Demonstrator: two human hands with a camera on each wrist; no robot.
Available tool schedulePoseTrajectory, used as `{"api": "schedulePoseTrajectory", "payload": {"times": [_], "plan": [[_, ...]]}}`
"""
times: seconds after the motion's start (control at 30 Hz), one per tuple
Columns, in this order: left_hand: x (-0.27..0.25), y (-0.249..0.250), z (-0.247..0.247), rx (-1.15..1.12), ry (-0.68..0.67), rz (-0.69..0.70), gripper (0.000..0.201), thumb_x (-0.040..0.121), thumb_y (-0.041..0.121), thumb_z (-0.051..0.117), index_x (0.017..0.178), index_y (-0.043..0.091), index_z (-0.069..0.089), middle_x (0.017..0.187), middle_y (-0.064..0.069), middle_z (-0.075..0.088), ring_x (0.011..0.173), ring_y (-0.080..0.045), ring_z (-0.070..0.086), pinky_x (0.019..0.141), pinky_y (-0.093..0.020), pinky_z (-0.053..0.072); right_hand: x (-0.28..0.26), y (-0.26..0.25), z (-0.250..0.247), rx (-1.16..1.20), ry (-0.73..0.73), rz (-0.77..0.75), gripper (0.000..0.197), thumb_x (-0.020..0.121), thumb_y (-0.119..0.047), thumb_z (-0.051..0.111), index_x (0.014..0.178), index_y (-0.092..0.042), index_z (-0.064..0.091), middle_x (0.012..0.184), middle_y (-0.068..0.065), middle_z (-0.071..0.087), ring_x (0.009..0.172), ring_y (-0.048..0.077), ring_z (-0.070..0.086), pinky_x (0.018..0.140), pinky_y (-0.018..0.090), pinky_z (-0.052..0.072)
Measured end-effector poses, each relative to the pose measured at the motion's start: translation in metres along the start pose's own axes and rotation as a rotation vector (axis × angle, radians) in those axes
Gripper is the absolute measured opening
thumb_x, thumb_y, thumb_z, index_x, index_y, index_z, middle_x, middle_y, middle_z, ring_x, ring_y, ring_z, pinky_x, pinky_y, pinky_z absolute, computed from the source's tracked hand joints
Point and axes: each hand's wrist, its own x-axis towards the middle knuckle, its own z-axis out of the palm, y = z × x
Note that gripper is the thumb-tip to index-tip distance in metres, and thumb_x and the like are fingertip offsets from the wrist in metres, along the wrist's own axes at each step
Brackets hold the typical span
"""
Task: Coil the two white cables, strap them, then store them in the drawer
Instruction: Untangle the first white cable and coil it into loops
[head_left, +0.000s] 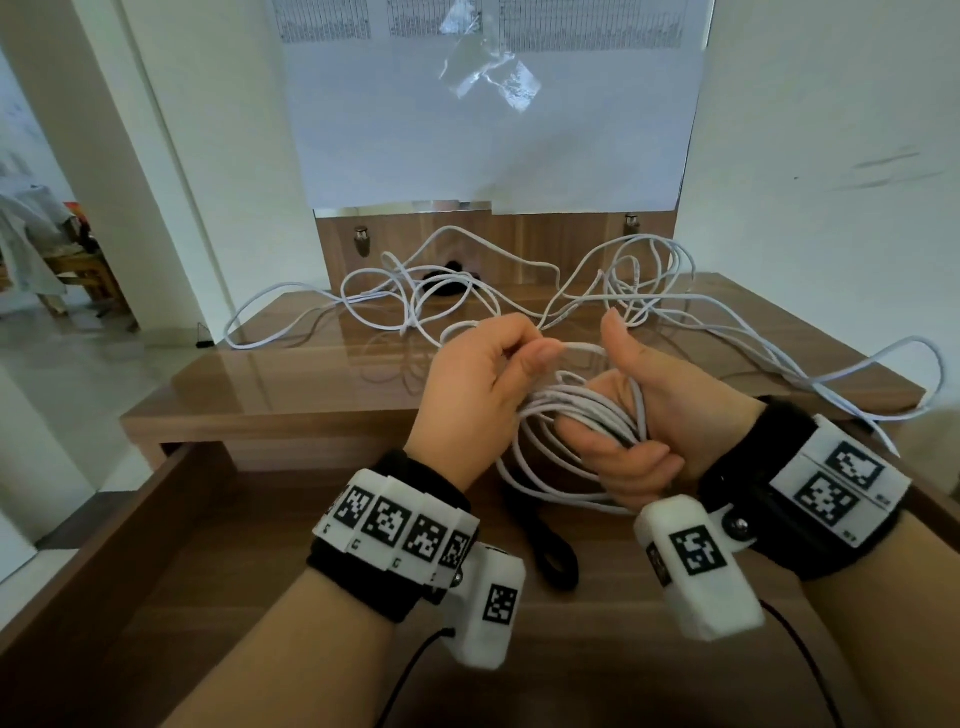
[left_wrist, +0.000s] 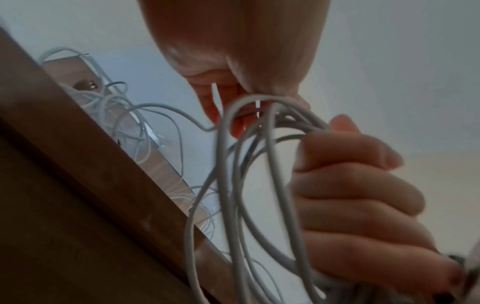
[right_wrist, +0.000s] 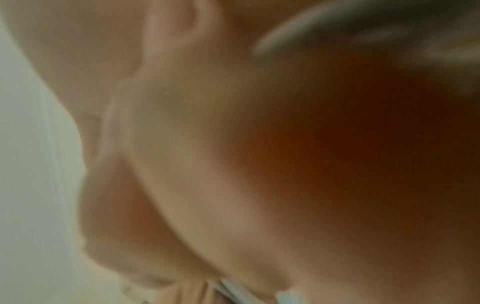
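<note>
Right hand (head_left: 649, 415) fingers curl round bunch of white cable loops (head_left: 582, 415), held above open brown wooden drawer (head_left: 182, 519). Left hand (head_left: 478, 374) pinches next bit of same thin white cable, just left of bunch. Loose cable (head_left: 467, 291) lies behind hands on shiny brown table (head_left: 311, 374), running left to right. Two cables; cannot tell them apart in tangle. One black strap (head_left: 558, 558) in drawer.

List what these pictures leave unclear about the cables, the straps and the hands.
- Right wrist view: blurred skin fills it; the right hand's grip is unreadable there.
- Head view: the tangle hides cable ends and which cable is which.
- Head view: left hand covers its pinch point.
- Head view: black loop in the drawer, partly hidden by wrists.
</note>
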Motion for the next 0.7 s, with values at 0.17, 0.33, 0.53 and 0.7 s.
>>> {"api": "schedulePoseTrajectory", "payload": {"times": [0.17, 0.33, 0.53, 0.7], "plan": [[0.0, -0.021, -0.002, -0.011, -0.137, -0.1, 0.031, 0.103, 0.024, 0.045, 0.077, 0.015, 0.057, 0.069, 0.003, 0.053, 0.064, -0.005, 0.049, 0.062, -0.019, 0.04, -0.013, -0.011, -0.008, 0.203, 0.017, -0.168, 0.058, 0.093, -0.06, 0.039, 0.068, -0.008, 0.047, 0.044, -0.002, 0.026, 0.033, 0.011, 0.022, 0.037, 0.024, 0.02], [-0.002, -0.025, 0.001, 0.151, -0.257, -0.197, 0.023, 0.103, 0.023, 0.043, 0.085, 0.022, 0.058, 0.077, 0.003, 0.062, 0.075, -0.011, 0.057, 0.068, -0.022, 0.045, -0.028, -0.023, -0.025, 0.505, -0.046, -0.375, 0.051, 0.102, -0.046, 0.029, 0.075, -0.008, 0.05, 0.045, -0.006, 0.023, 0.035, 0.01, 0.019, 0.047, 0.027, 0.029], [-0.002, -0.018, 0.015, 0.379, -0.472, -0.177, 0.021, 0.102, 0.017, 0.043, 0.112, 0.025, 0.06, 0.1, 0.009, 0.062, 0.094, -0.008, 0.057, 0.087, -0.028, 0.045, -0.042, -0.021, -0.034, 0.974, -0.034, -0.86, 0.048, 0.102, -0.042, 0.036, 0.069, -0.008, 0.046, 0.045, 0.0, 0.03, 0.038, 0.015, 0.026, 0.047, 0.028, 0.035], [-0.003, -0.016, 0.012, 0.667, -0.505, -0.136, 0.023, 0.102, 0.02, 0.043, 0.113, 0.035, 0.058, 0.099, 0.012, 0.063, 0.096, -0.011, 0.056, 0.1, -0.033, 0.023, -0.064, -0.03, -0.044, 1.081, 0.355, -1.213, 0.053, 0.101, -0.039, 0.039, 0.06, -0.006, 0.048, 0.042, 0.002, 0.033, 0.031, 0.018, 0.029, 0.041, 0.02, 0.031]]}}
